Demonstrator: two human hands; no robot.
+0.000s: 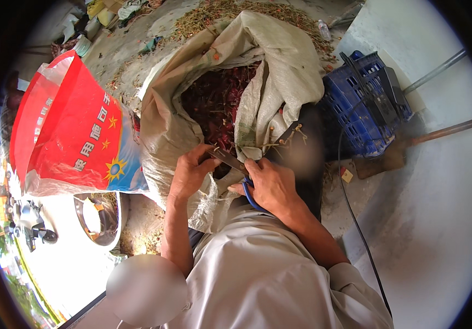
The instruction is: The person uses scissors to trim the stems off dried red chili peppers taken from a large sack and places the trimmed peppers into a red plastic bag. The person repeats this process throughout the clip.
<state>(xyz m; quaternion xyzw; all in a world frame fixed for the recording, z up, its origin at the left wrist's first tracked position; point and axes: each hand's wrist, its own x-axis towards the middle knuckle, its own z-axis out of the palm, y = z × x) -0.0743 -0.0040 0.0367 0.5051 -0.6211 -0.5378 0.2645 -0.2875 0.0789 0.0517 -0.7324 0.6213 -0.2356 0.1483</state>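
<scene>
In front of me stands a large pale woven sack (288, 55), its mouth folded open around a heap of dried red chillies (214, 101). My right hand (271, 183) grips a pair of scissors (230, 159) with blue handles, the blades pointing left over the sack's near rim. Close to the blade tips, my left hand (192, 170) is closed with thumb and fingers pinched together. Whatever lies in that pinch is too small to make out. Several thin pale stems (285, 141) lie to the right of the sack's mouth, by my dark trouser leg.
A red and blue printed plastic bag (77, 131) stands at the left, touching the sack. Rightward sits a blue plastic crate (362, 98); a black cable (351, 203) runs down past it. Dry stalks (208, 22) and a clear bottle (324, 30) lie on the floor behind.
</scene>
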